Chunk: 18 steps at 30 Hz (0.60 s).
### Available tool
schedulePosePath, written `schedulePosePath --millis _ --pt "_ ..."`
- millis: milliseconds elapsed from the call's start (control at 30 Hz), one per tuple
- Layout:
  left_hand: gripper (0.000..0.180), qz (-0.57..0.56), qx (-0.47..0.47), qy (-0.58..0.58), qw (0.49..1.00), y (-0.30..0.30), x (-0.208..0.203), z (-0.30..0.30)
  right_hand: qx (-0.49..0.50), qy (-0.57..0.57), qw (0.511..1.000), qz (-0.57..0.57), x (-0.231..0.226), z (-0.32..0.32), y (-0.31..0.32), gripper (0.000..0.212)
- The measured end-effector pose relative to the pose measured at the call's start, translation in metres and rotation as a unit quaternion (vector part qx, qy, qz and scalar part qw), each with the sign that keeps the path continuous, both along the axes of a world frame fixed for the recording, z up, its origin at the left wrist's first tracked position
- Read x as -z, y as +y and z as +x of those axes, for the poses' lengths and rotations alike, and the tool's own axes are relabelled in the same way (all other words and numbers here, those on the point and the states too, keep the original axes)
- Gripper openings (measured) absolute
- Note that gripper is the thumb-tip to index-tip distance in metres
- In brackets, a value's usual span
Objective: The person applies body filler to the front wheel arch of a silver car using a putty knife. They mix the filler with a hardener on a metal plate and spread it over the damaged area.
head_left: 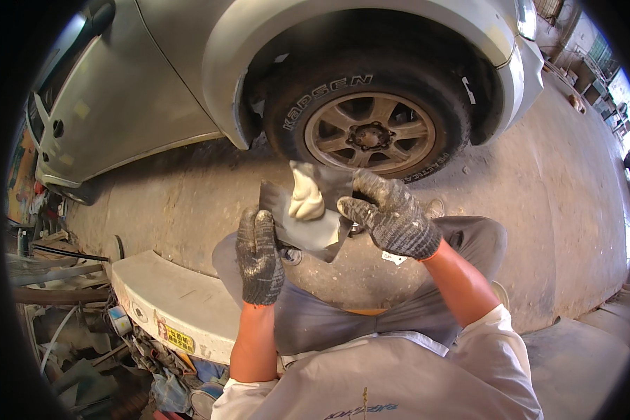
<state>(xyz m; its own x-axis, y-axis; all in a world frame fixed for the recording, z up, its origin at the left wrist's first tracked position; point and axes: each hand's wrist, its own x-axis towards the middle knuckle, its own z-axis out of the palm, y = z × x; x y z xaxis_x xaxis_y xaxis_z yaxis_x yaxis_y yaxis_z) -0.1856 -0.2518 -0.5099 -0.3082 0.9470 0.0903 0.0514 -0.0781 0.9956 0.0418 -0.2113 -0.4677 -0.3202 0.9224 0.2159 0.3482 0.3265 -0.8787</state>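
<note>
Both my hands wear grey knit gloves smeared with pale residue. My left hand point(260, 257) is closed on the left edge of a dark, flat mixing plate point(281, 218). A thick blob of cream-coloured putty point(305, 197) lies on the plate, with a lighter smear below it. My right hand point(396, 215) pinches a dark flat spreader point(337, 180) at the plate's upper right, behind the putty. The spreader overlaps the plate, and where they meet is hard to make out. Both are held above my lap, in front of the car wheel.
A dull silver car point(168, 84) stands ahead, its wheel point(371, 133) facing me. At my left lies a pale bumper-like panel point(168, 290) with a yellow sticker. Beyond it are piled scrap parts point(84, 350). The concrete floor point(539, 231) stretches to the right.
</note>
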Motion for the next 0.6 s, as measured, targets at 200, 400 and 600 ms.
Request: schedulePosePath --millis 200,400,600 --pt "0.022 0.045 -0.065 0.076 0.994 0.005 0.021 -0.003 -0.022 -0.158 0.959 0.235 -0.013 0.013 0.000 0.031" --pt "0.048 0.283 -0.147 0.563 0.762 0.020 0.048 0.003 -0.012 -0.240 0.902 0.359 -0.001 -0.010 -0.015 0.043" --pt "0.008 0.116 -0.086 0.186 0.972 0.018 0.026 0.028 0.051 -0.187 0.921 0.339 0.010 -0.010 -0.018 0.043"
